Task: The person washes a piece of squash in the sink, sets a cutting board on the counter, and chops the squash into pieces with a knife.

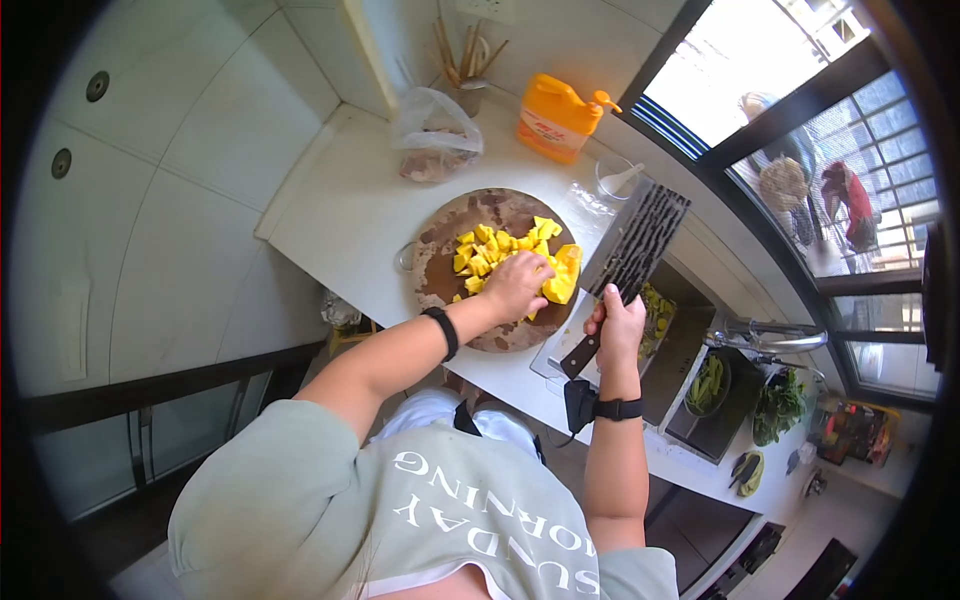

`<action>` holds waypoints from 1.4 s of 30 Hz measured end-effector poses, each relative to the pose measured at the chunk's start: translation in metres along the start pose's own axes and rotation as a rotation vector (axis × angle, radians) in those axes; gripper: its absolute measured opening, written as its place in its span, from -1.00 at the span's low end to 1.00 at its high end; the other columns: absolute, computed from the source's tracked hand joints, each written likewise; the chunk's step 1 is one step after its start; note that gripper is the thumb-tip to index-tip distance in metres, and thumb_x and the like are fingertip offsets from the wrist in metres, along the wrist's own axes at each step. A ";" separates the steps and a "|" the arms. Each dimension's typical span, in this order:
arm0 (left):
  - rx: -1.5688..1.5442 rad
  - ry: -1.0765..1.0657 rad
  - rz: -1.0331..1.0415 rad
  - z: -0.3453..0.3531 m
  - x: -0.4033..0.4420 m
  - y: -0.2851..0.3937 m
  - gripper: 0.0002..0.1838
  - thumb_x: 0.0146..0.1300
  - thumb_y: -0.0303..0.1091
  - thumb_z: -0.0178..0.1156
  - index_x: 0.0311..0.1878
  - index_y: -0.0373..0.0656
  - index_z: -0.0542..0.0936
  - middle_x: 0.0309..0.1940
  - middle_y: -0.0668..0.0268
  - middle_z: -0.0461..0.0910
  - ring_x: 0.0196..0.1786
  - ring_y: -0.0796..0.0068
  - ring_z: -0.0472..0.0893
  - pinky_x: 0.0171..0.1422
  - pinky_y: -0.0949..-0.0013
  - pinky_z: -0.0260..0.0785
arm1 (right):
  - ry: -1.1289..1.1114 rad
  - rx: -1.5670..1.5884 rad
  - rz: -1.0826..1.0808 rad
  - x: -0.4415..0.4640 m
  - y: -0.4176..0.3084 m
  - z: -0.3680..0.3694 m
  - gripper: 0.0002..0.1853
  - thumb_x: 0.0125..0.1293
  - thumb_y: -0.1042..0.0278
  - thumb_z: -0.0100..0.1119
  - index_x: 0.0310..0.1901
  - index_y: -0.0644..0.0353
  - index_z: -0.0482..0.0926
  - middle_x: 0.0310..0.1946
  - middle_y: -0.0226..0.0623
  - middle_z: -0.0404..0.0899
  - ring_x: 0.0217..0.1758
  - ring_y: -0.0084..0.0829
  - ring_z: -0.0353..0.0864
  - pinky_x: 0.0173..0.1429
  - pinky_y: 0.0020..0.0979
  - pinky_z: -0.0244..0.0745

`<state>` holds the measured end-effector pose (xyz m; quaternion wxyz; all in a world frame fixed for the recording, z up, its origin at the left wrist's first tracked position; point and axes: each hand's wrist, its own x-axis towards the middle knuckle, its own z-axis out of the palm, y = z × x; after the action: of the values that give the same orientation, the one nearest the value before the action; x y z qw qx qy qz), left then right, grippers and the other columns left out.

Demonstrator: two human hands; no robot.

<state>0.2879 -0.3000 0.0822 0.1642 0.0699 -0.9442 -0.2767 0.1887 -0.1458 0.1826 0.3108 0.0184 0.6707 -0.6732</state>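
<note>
My left hand (518, 286) reaches over the round wooden cutting board (437, 245). Its curled fingers grip yellow pumpkin (564, 274) at the side of a larger chunk, partly hiding it. Cut pumpkin pieces (485, 245) lie heaped beyond and beside that hand. Raised to the right of the board, a broad cleaver (640, 235) with a dark-streaked blade is in my right hand (622, 325), fingers wrapped around its dark handle.
At the back stand an orange jug (557, 120), a plastic bag (436, 140) with contents and a holder with chopsticks (468, 65). A glass bowl (617, 177) is near the window. The sink (690, 395) with greens (708, 385) lies right.
</note>
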 end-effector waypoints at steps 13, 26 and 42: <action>-0.534 0.440 -0.453 -0.021 0.041 -0.016 -0.66 0.04 -0.32 0.45 -0.17 -0.15 0.54 -0.26 0.31 0.59 -0.16 0.43 0.56 0.02 0.34 0.43 | -0.030 -0.716 -0.141 -0.021 0.045 -0.071 -0.70 0.33 0.34 0.09 0.01 0.32 0.50 -0.32 0.12 0.63 -0.19 0.11 0.62 -0.06 -0.06 0.45; -0.926 0.924 -0.879 -0.139 -0.130 -0.070 -0.70 0.21 -0.50 0.30 -0.08 -0.14 0.40 -0.22 0.38 0.44 -0.22 0.58 0.51 -0.16 0.46 0.44 | -0.692 -1.321 -0.467 -0.007 0.114 0.070 -0.82 0.29 0.24 0.09 -0.21 0.17 0.52 -0.41 -0.01 0.64 -0.28 0.04 0.65 -0.18 0.00 0.54; -0.075 -0.033 -0.437 -0.079 -0.134 -0.082 -0.54 -0.12 -0.47 0.45 -0.06 -0.08 0.59 -0.24 0.29 0.55 -0.10 0.24 0.54 0.07 0.25 0.42 | -0.336 -1.446 -0.344 0.015 0.089 0.065 -0.71 0.33 0.21 0.09 0.01 0.10 0.56 -0.32 0.02 0.67 -0.23 0.03 0.67 -0.11 -0.02 0.55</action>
<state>0.4437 -0.3777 0.0637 0.0874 0.2622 -0.8982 -0.3419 0.2416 -0.2024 0.1032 0.2339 -0.3974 0.8818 -0.0992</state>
